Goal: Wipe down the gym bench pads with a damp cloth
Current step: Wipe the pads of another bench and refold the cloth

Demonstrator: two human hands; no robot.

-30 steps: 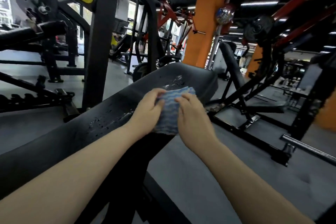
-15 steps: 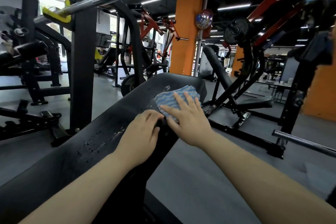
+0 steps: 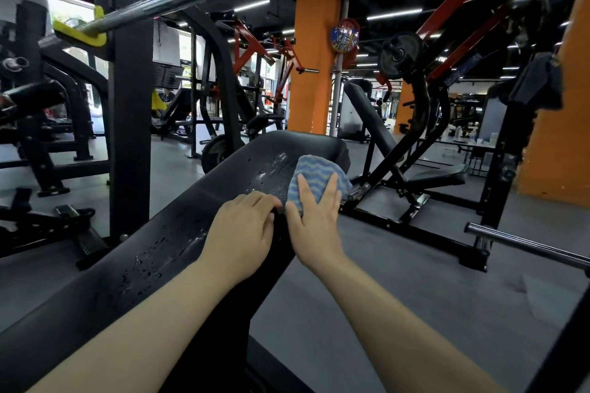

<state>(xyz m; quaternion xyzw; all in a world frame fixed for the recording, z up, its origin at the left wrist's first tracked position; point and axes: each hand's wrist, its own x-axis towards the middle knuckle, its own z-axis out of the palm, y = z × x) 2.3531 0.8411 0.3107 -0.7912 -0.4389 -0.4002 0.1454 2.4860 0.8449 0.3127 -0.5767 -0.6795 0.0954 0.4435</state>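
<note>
Where droplets bead, black bench pad [image 3: 178, 233], gray gym floor [image 3: 399, 268]

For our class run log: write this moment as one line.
phase: wiping | right hand: flat on blue cloth | left hand: resting on bench pad | pad: droplets visible

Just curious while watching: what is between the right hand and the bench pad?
In the head view, the blue striped cloth lies between them: the right hand presses it flat, fingers straight, onto the black bench pad.
</note>
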